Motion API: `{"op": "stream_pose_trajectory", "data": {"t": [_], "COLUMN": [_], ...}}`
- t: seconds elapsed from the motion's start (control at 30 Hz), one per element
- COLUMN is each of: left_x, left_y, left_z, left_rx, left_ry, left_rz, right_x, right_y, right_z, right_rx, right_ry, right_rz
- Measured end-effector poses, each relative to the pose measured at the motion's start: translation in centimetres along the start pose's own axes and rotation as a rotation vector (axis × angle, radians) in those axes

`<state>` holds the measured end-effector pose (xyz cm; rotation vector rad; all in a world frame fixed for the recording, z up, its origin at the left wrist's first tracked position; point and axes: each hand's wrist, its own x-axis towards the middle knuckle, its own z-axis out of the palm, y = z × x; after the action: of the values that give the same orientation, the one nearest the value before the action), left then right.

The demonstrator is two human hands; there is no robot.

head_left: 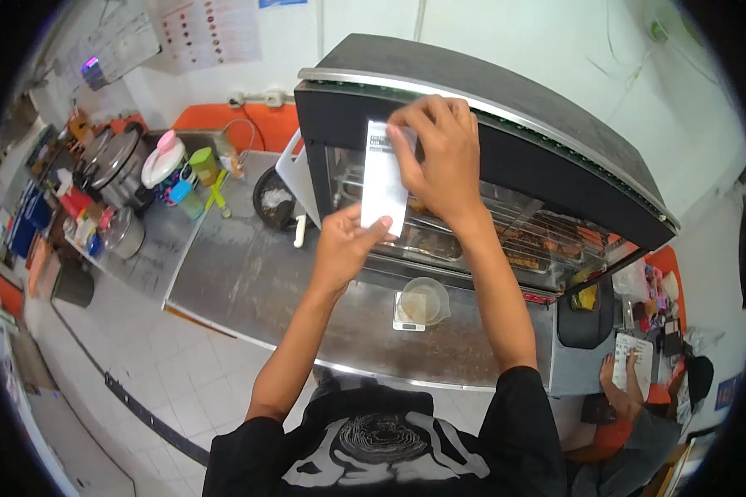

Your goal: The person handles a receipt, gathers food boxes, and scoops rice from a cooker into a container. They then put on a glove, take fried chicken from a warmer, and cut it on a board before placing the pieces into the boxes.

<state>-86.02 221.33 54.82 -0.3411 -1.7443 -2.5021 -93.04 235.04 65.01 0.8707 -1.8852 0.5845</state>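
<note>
A white printed paper slip (383,186) is held upright in front of the dark display cabinet (340,116). My left hand (352,240) pinches its lower end between thumb and fingers. At the slip's upper right is my right hand (441,157), its fingers bent and its thumb by the printed lines; whether it grips the edge is hard to make out. Below the hands, a clear measuring jug (425,300) stands on a small white scale (408,325) on the metal counter (249,290).
A black pan (273,199) and a white-handled tool (299,232) lie left of the cabinet. Pots (116,170) and bottles crowd the far left. At the right, a black tray (584,323) sits near a seated person (638,427) whose hands touch a paper (632,360).
</note>
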Motion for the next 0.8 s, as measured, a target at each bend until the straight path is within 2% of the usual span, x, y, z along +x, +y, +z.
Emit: {"op": "stream_pose_trajectory", "data": {"t": [0.1, 0.3, 0.43, 0.5, 0.63, 0.73, 0.8], "left_x": [2.8, 5.9, 5.7, 5.6, 5.4, 5.4, 5.4], "left_y": [1.3, 1.1, 1.3, 1.3, 1.3, 1.3, 1.3], "left_z": [-0.3, -1.9, -2.8, -3.0, -3.2, -3.2, -3.2], "left_rx": [-0.051, -0.097, -0.118, -0.132, -0.169, -0.194, -0.206], "left_ry": [-0.049, -0.142, -0.187, -0.212, -0.237, -0.247, -0.234], "left_rz": [0.001, 0.018, -0.065, -0.039, -0.068, -0.047, -0.04], "right_x": [1.6, 2.6, 3.1, 2.8, 2.7, 2.5, 2.5], "right_y": [1.8, 1.8, 0.6, 0.4, -0.9, -1.6, -1.7], "right_z": [2.3, 3.8, 3.3, 3.2, 2.9, 2.6, 2.1], "right_rx": [-0.159, -0.234, -0.212, -0.183, -0.264, -0.22, -0.106], "right_ry": [0.092, 0.092, 0.064, -0.049, -0.092, -0.097, -0.102], "right_rz": [0.006, 0.098, 0.104, 0.05, 0.054, 0.132, 0.311]}}
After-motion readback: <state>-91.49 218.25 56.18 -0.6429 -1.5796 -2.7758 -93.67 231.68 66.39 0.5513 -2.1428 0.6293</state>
